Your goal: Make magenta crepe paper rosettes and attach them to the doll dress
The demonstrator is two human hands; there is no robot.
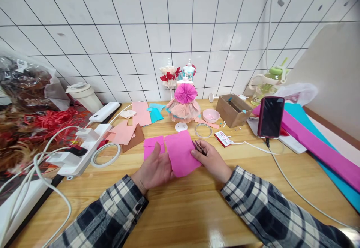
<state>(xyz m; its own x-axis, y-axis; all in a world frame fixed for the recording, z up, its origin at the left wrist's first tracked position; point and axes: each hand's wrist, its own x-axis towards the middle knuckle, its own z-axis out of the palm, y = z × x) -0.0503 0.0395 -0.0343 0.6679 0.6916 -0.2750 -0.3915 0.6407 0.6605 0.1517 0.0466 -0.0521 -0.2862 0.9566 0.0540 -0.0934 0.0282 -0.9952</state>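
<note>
A magenta paper piece [182, 154] is held up at the middle of the view. My right hand [212, 161] pinches its right edge and also holds small dark scissors [199, 148]. The left hand [158, 167] is palm up with its thumb raised and fingers spread, the fingertips partly hidden behind the paper's left side. Another magenta piece [149, 148] lies on the table just behind that hand. Beyond the paper stands a small dress form [184, 107] in a peach skirt with a pleated magenta fan.
Peach scraps [121, 132], tape rolls [106, 155], a power strip [84, 152] and cables are at the left. A pink bowl [211, 116], cardboard box [234, 111], propped phone [270, 117] and long coloured paper [317, 139] are at the right. A tiled wall [180, 38] rises behind.
</note>
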